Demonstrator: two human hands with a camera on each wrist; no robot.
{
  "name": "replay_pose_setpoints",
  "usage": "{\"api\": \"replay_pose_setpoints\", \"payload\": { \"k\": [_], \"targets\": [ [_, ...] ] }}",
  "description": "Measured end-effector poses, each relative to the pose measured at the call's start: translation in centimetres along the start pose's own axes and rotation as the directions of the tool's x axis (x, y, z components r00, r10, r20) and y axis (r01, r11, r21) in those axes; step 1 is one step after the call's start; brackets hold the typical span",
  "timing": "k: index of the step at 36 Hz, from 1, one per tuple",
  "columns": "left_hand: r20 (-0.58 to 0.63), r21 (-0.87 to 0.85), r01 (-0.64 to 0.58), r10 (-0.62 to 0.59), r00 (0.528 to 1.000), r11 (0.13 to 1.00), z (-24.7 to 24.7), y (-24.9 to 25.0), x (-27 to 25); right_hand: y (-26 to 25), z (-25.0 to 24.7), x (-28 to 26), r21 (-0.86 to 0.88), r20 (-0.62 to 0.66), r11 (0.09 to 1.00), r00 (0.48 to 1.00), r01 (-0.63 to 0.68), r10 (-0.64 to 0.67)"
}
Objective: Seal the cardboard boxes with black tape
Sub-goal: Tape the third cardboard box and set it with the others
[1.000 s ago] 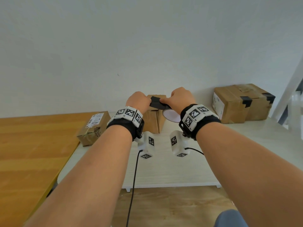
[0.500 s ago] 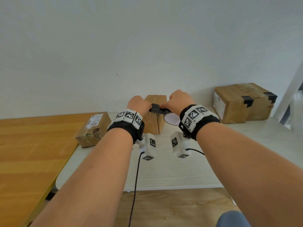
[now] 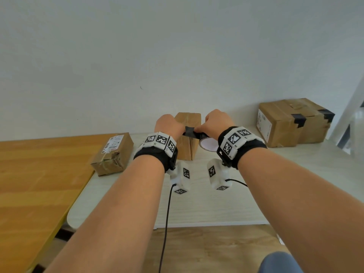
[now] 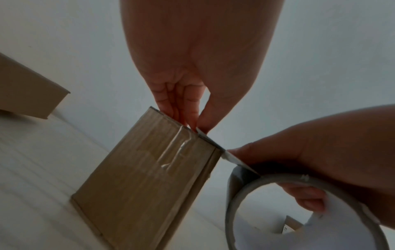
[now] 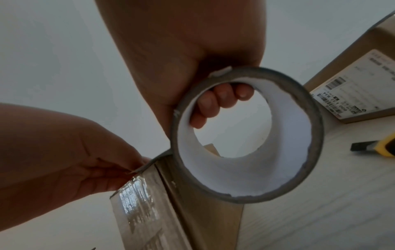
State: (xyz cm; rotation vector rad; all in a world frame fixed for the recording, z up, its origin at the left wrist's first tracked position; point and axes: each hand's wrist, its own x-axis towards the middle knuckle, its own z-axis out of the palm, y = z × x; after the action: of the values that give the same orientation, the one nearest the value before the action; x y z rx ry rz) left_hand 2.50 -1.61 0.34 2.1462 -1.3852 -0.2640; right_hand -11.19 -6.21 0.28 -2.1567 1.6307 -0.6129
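Strip: a short run of black tape (image 3: 190, 132) is stretched between the two hands, level with the top of the mid box. From the left wrist it runs along the box's top edge; I cannot tell whether it has stuck yet.
Roll: (image 3: 208, 144) hangs just right of the box top, with the strip coming off it.
Mid box: (image 3: 185, 148) stands upright on the white table (image 3: 197, 203) near the wall. Shiny clear tape already runs down one face.
Left hand: (image 3: 168, 125) pinches the strip's free end between thumb and fingertips at the box's left top corner.
Right hand: (image 3: 217, 121) grips the roll, fingers hooked through the core.
Step, as I judge it: laying the strip across the box top.
Doing it well: hold the strip taut and flat, with no twist. Line it up over the flap seam and leave some overhang on each side. Set the left end down, then rub toward the roll to press out creases. The tall, narrow box may tip, so press straight down.
Other boxes: the big box (image 3: 281, 125) at the right carries black patches (image 3: 299, 120). The small box (image 3: 113, 154) at the left shows none from here.
Tool: a yellow-and-black one (image 5: 382, 147), likely a cutter, lies on the table to the right.
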Motion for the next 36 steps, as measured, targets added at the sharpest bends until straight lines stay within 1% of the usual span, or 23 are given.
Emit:
{"api": "replay_pose_setpoints", "payload": {
  "k": [7,10,13,16,19,22,26,30,33,36],
  "targets": [
    [-0.054,0.007,-0.034,0.034,0.998,0.999,0.7,-0.1,-0.4,0.7,0.6,-0.1,0.035,0.005,0.999,1.0,-0.007,0.007],
    [-0.112,-0.031,-0.101,0.097,0.989,0.994,0.4,-0.1,-0.8,1.0,0.8,0.0,0.065,0.022,0.998,1.0,-0.015,0.013],
    [-0.117,-0.021,-0.19,0.186,0.976,0.982,0.5,-0.2,-1.0,1.1,0.9,-0.1,0.081,0.024,0.996,1.0,-0.02,0.018],
    [-0.08,0.032,-0.31,0.312,0.947,0.95,0.6,0.0,-1.5,1.2,1.0,-0.2,0.086,0.022,0.996,1.0,-0.019,0.018],
    [0.017,0.108,-0.407,0.407,0.913,0.907,0.6,0.3,-1.8,1.4,1.1,-0.3,0.089,0.017,0.996,1.0,-0.01,0.008],
    [0.073,0.13,-0.416,0.41,0.909,0.9,0.5,0.0,-2.0,1.6,1.1,-0.3,0.099,0.012,0.995,1.0,0.003,-0.004],
    [0.066,0.112,-0.422,0.417,0.906,0.9,0.4,-0.8,-2.6,1.8,1.4,-0.4,0.112,0.018,0.994,1.0,0.009,-0.012],
    [0.102,0.151,-0.425,0.414,0.905,0.893,0.3,-0.7,-3.2,2.1,1.6,-0.3,0.118,0.022,0.993,1.0,0.001,-0.004],
    [0.129,0.144,-0.408,0.392,0.911,0.901,0.2,-0.5,-3.3,2.4,1.4,-0.3,0.167,0.039,0.986,0.999,-0.014,0.008],
    [0.132,0.133,-0.391,0.375,0.918,0.911,0.1,-0.5,-3.3,2.7,1.0,-0.3,0.233,0.045,0.972,0.999,-0.035,0.025]
  ]
}}
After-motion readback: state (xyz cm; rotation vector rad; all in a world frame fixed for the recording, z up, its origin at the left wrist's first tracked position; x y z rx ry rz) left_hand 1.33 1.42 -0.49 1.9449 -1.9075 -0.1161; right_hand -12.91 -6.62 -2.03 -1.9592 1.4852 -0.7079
